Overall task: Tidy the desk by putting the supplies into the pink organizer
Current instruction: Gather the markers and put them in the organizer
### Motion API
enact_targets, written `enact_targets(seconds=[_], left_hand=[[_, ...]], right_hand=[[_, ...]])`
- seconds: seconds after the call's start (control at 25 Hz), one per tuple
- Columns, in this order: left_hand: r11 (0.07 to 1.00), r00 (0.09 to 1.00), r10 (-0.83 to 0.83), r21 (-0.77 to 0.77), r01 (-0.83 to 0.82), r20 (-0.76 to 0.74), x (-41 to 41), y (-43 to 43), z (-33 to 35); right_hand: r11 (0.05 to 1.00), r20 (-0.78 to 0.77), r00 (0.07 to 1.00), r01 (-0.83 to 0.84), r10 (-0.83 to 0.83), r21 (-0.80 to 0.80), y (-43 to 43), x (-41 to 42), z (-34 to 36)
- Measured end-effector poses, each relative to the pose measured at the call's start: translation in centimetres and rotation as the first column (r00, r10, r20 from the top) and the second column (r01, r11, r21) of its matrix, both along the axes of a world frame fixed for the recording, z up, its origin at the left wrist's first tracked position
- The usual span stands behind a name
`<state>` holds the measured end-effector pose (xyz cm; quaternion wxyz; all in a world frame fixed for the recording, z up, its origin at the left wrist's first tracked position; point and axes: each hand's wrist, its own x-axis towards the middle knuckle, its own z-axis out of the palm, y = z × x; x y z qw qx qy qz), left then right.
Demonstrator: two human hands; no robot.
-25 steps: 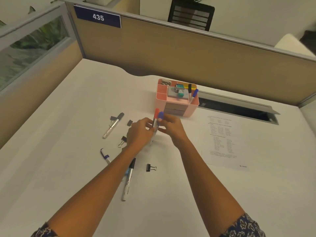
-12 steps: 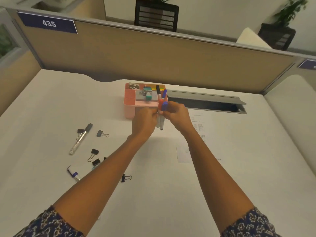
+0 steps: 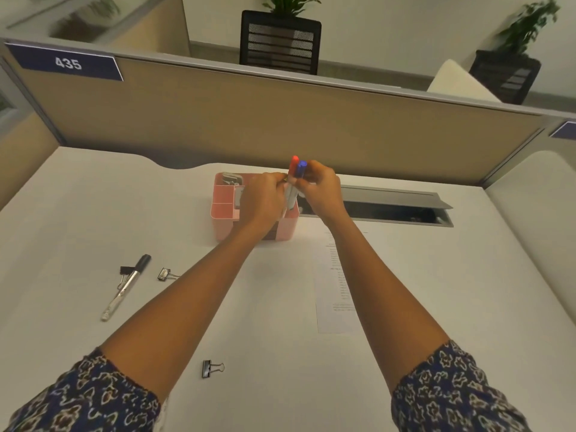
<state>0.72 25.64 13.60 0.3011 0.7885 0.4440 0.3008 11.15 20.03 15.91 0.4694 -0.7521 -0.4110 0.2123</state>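
White and matte, the desk (image 3: pixel 405 307) held a black binder clip (image 3: pixel 212 368) nearest the patterned sleeves, then a printed sheet (image 3: pixel 335 294) on the right and, on the left, a black-capped marker (image 3: pixel 126 286) lying flat between two more clips. Farther off, both hands met above the boxy pink organizer (image 3: pixel 224 210): the left hand (image 3: pixel 263 198) and right hand (image 3: pixel 321 188) together pinched two upright markers (image 3: pixel 294 182), capped red and blue, over its right end. Behind ran a grey cable tray (image 3: pixel 389 201) and a tan fabric partition (image 3: pixel 280 120).
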Motion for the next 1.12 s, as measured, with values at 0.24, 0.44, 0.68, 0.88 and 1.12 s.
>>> enact_targets(seconds=[0.24, 0.44, 0.68, 0.88, 1.12], left_hand=[[0.998, 0.992, 0.005, -0.065, -0.013, -0.123, 0.6, 1.3, -2.1], [0.997, 0.990, 0.024, -0.074, -0.035, -0.140, -0.3, 1.4, -3.0], [0.986, 0.984, 0.134, -0.081, -0.143, -0.116, -5.4, 0.6, -3.6], [0.975, 0.968, 0.194, -0.079, -0.208, -0.161, -13.0, -0.6, -4.7], [0.901, 0.881, 0.352, -0.141, -0.411, -0.316, -23.4, -2.1, -6.0]], right_hand=[[0.996, -0.121, 0.992, 0.010, -0.021, -0.094, 1.9, 0.5, -3.2], [0.995, -0.100, 0.993, 0.056, -0.064, -0.083, 1.5, 0.6, -4.0], [0.982, 0.046, 0.990, 0.124, -0.132, 0.141, 0.0, -2.5, -3.3], [0.999, 0.112, 0.994, -0.017, 0.012, 0.046, -0.8, -8.5, -4.9], [0.957, 0.010, 0.977, -0.208, 0.214, -0.202, -2.4, -16.0, -7.6]])
